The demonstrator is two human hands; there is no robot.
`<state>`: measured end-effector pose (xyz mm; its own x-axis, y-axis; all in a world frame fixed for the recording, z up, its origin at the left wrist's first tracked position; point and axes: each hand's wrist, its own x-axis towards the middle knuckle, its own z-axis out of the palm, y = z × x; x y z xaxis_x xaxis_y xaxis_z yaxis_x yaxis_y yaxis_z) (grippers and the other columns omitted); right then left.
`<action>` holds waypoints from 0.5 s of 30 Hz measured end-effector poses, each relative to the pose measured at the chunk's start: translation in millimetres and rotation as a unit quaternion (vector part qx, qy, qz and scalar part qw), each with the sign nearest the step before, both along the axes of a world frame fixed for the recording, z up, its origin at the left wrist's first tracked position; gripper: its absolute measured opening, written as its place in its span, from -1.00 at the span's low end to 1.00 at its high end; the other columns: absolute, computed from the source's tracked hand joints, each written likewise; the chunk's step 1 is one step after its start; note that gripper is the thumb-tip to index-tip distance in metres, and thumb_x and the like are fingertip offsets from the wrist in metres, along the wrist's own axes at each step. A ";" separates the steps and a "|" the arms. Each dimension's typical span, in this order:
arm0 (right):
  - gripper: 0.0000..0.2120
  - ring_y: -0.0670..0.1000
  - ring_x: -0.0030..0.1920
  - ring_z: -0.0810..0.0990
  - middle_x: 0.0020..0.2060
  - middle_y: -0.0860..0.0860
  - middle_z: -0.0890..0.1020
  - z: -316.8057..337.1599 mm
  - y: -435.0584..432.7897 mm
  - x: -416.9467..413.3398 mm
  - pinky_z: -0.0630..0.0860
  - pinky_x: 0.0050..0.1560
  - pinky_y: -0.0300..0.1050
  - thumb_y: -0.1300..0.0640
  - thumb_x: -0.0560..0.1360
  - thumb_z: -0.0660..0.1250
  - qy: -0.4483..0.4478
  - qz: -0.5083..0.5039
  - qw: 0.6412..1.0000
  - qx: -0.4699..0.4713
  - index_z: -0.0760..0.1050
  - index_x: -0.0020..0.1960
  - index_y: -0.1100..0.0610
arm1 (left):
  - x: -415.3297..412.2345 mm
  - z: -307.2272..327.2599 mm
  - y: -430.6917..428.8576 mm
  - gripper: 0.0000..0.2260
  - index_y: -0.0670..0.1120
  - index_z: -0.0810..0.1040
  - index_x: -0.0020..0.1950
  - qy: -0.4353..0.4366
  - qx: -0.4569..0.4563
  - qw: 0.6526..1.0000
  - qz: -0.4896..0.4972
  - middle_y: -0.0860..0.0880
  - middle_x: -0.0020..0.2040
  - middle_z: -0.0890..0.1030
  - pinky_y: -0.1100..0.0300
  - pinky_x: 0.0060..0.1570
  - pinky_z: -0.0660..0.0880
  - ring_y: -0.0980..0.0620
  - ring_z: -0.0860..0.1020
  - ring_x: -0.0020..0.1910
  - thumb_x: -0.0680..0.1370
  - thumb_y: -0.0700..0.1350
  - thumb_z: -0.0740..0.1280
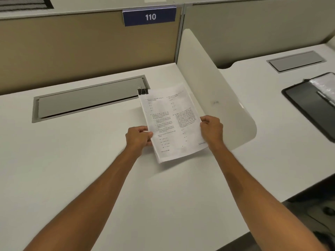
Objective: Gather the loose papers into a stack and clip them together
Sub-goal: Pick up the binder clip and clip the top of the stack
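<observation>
A stack of printed white papers [172, 122] is held above the white desk [72, 160], tilted slightly to the left. A black binder clip [143, 91] grips the stack's top left corner. My left hand [138, 135] pinches the stack's left edge near the bottom. My right hand [212, 129] pinches the right edge at about the same height. Both thumbs lie on the top sheet.
A grey cable flap [87, 104] is set into the desk behind the papers. A curved white divider [217, 98] stands just to the right. A black clipboard folder [315, 102] lies on the neighbouring desk. A tan partition with a "110" sign [149, 16] closes the back.
</observation>
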<state>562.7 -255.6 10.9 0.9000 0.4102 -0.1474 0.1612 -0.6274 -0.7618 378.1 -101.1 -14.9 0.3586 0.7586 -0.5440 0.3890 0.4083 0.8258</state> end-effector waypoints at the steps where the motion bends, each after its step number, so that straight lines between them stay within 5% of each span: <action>1: -0.65 0.15 -0.05 0.69 -0.06 0.10 0.74 -2.1 2.5 2.6 0.59 -0.08 -0.13 0.42 0.49 0.15 -0.024 -0.005 1.000 -0.012 0.68 0.01 0.23 | 6.1 -2.1 1.2 -0.83 -0.15 0.65 0.02 0.006 -0.002 1.000 0.002 -0.14 -0.02 0.72 0.16 -0.32 0.66 -0.04 0.73 -0.23 0.51 -0.38 0.40; 8: -0.72 0.17 0.02 0.68 0.08 0.17 0.71 -17.8 12.8 16.6 0.43 -0.09 -0.27 0.43 0.55 0.22 -0.077 -0.030 0.995 -0.057 0.65 0.13 0.29 | 36.2 -14.1 4.7 -0.81 -0.23 0.64 0.10 0.020 -0.025 0.999 0.010 -0.15 -0.01 0.71 0.18 -0.36 0.66 -0.07 0.72 -0.20 0.51 -0.39 0.41; 15: -0.76 0.17 0.09 0.67 0.17 0.15 0.68 -32.8 14.5 28.7 0.43 -0.09 -0.22 0.35 0.57 0.31 -0.107 -0.028 0.987 -0.115 0.60 0.21 0.25 | 48.1 -21.2 2.1 -0.86 -0.17 0.63 -0.05 0.018 -0.042 0.999 -0.001 -0.15 -0.05 0.72 0.09 -0.29 0.68 -0.09 0.74 -0.26 0.52 -0.39 0.41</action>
